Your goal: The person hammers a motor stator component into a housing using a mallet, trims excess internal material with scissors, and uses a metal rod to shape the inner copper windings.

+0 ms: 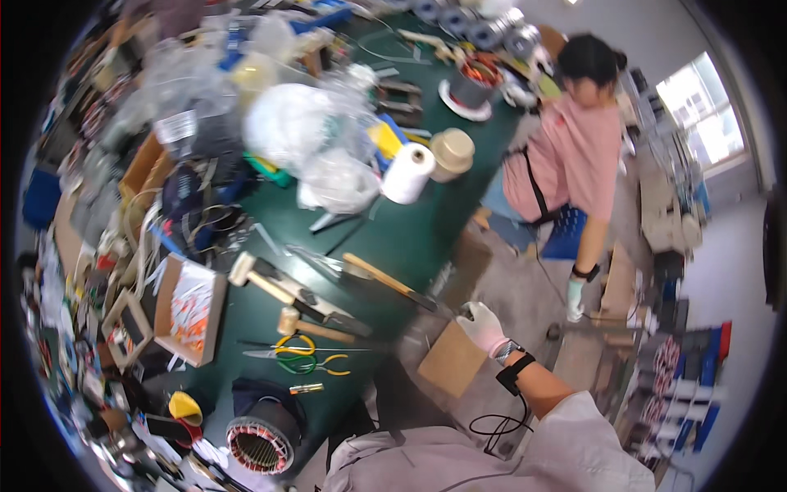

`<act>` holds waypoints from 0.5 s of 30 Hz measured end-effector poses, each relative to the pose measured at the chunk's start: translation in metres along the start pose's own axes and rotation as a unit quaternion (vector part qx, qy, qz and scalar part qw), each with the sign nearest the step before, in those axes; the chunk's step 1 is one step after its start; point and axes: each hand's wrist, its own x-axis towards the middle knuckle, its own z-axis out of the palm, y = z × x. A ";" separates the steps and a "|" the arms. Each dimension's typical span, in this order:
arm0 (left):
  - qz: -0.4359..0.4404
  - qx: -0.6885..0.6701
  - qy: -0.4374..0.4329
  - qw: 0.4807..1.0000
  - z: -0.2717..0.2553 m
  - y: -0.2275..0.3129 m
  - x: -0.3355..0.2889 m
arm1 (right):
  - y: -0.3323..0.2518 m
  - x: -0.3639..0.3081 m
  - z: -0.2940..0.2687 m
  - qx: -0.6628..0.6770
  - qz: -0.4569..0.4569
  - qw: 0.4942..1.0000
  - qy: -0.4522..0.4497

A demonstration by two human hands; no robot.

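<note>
My right hand (482,328), in a pale glove, is hovering right of the frame's centre, its fingers curling inward; I can't tell whether they are gripping anything. My left hand is lying outside the frame, so I can't tell how its fingers are. Just below and left of my right hand, a board (451,361) is showing: flat, tan, four-cornered, tilting in the view, its face looking plain and matte. I can't tell whether I am touching it. Left of my fingers, a tool (393,284) is lying on the green table (426,230), its slim yellowish handle running toward upper left, its dark end blurring near my glove
</note>
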 end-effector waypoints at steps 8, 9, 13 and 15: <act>0.266 -0.011 -0.133 0.955 -0.075 0.263 0.104 | 0.181 -0.112 0.117 -0.008 0.188 0.959 -0.211; 0.305 0.038 -0.125 0.943 -0.074 0.284 0.119 | 0.182 -0.122 0.134 -0.026 0.181 0.957 -0.225; 0.399 0.156 -0.146 0.892 -0.018 0.348 0.185 | 0.221 -0.114 0.184 -0.013 0.178 0.953 -0.244; 0.432 0.191 -0.164 0.866 0.030 0.381 0.216 | 0.270 -0.100 0.216 0.017 0.183 0.959 -0.216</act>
